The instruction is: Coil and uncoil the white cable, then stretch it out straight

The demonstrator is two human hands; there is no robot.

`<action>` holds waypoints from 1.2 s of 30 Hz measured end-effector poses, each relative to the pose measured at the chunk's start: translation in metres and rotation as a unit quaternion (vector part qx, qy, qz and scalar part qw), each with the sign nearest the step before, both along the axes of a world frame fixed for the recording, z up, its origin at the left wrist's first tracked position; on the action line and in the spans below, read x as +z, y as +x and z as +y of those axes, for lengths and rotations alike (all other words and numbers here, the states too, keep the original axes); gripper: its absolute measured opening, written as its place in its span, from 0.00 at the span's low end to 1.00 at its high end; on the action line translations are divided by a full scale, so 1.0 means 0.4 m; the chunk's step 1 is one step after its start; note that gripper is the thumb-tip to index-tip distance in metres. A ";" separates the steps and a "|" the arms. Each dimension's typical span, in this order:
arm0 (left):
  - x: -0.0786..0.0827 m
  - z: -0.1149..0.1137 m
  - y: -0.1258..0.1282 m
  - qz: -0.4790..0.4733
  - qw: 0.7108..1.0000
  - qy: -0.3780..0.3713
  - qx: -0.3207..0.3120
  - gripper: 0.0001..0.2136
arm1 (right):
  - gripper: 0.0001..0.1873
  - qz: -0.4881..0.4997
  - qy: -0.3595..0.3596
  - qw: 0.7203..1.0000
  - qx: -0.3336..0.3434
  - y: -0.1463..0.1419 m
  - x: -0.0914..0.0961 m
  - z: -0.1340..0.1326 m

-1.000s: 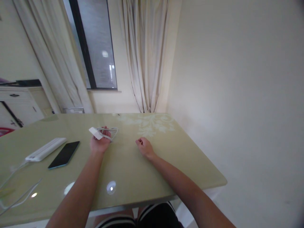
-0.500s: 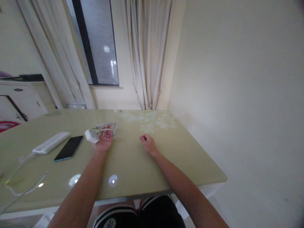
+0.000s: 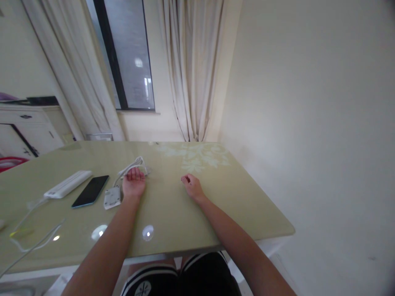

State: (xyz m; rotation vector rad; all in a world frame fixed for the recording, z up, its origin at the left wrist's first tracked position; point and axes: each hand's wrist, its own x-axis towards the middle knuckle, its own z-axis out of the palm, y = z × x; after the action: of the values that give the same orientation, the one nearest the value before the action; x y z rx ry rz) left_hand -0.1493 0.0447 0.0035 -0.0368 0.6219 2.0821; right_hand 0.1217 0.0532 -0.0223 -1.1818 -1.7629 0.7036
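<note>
Toward the left edge of the worktop lies a white power strip, with a dark phone just beside it. Next comes a white charger plug, flat on the worktop beside the left hand. That hand lies palm up, its fingers half curled against the looped white cable; whether they pinch it I cannot tell. Well apart, mid-worktop, the right hand rests with its fingers curled shut on nothing.
</note>
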 end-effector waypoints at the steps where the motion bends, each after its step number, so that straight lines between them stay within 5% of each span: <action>1: 0.001 0.001 0.004 0.010 1.000 -0.010 0.001 0.17 | 0.13 -0.003 0.000 1.000 -0.001 0.000 0.000 0.000; 4: 0.000 0.010 0.026 0.064 0.996 -0.066 0.023 0.23 | 0.14 -0.007 0.004 1.000 0.004 0.001 -0.002 0.000; 9: -0.009 0.029 0.078 0.182 0.949 -0.204 0.155 0.19 | 0.13 -0.011 0.012 1.000 0.010 0.001 -0.002 -0.001; 14: -0.007 0.022 0.108 0.270 0.933 -0.173 0.161 0.19 | 0.11 -0.009 0.002 1.000 0.016 -0.001 0.000 -0.004; 21: -0.039 0.017 0.145 0.328 0.906 -0.178 0.201 0.07 | 0.11 -0.024 0.014 1.000 0.013 0.000 -0.001 -0.006; 36: -0.038 0.017 0.136 0.290 0.934 -0.149 0.146 0.06 | 0.10 0.001 0.011 1.000 0.016 0.002 0.006 -0.012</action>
State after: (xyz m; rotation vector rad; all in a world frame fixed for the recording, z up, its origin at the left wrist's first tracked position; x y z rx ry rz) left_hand -0.0947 0.0515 -0.0119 0.3451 1.3604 2.2674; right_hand 0.1226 0.0483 -0.0201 -1.1396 -1.7881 0.7011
